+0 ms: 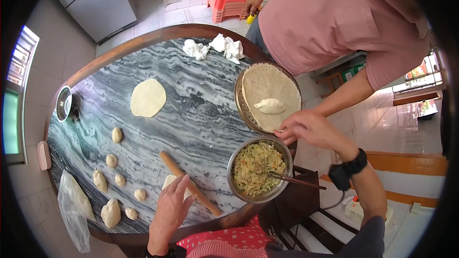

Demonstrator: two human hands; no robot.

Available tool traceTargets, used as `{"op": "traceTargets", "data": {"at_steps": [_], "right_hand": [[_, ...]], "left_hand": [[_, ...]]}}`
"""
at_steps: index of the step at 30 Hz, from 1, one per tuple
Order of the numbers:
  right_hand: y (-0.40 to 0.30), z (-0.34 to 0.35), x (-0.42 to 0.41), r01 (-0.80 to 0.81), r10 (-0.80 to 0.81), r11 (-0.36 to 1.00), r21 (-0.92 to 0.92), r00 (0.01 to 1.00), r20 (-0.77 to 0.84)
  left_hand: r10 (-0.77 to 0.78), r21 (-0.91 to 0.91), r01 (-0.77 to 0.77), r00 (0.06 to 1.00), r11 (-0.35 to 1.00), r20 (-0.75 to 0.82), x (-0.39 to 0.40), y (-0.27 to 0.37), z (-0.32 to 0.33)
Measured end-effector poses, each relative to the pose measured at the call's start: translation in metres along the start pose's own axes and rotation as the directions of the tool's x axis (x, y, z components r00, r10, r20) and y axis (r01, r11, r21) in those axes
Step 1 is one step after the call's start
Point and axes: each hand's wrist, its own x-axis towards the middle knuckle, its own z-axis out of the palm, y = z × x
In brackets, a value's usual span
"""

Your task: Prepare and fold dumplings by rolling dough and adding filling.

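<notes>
My left hand (172, 199) rests over a small flattened dough piece (169, 181) and touches a wooden rolling pin (192, 185). My right hand (304, 129) reaches to the near rim of a round metal steamer tray (247, 114), its fingertips at the edge of the cloth liner (265, 82); another person's hand partly overlaps there. One filled dough parcel (270, 106) lies on the cloth. Beside the tray stands a metal bowl (231, 182) of shredded vegetable filling (256, 168) with chopsticks (297, 180) in it. A rolled dough round (148, 98) lies on the marble tabletop.
Several dough balls (117, 135) and larger lumps (110, 213) lie at the left, near a plastic bag (73, 200). A small metal bowl (64, 104) stands at the far left edge. Crumpled white cloths (226, 47) lie at the back. A person in a pink shirt (319, 21) stands beside the table.
</notes>
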Motion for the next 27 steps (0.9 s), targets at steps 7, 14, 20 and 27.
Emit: {"op": "traceTargets", "data": {"at_steps": [7,14,20,27], "right_hand": [[0.056,0.03,0.084,-0.049,0.027,0.943,-0.329,0.997,-0.072],[0.052,0.049,0.072,-0.176,0.188,0.943,-0.281,0.982,0.018],[0.029,0.06,0.031,-0.112,0.112,0.959,-0.262,0.994,-0.014],[0.064,0.063,0.049,-0.019,-0.07,0.962,-0.273,0.947,-0.313]], "left_hand": [[0.014,0.003,-0.014,1.0,1.0,-0.004,-0.003,0.0,0.003],[-0.024,-0.025,0.023,0.999,0.999,-0.022,-0.012,-0.017,0.003],[-0.044,-0.031,0.043,0.999,0.999,-0.026,-0.019,-0.02,-0.007],[-0.061,-0.022,0.061,0.998,0.998,0.008,-0.019,-0.017,-0.019]]}}
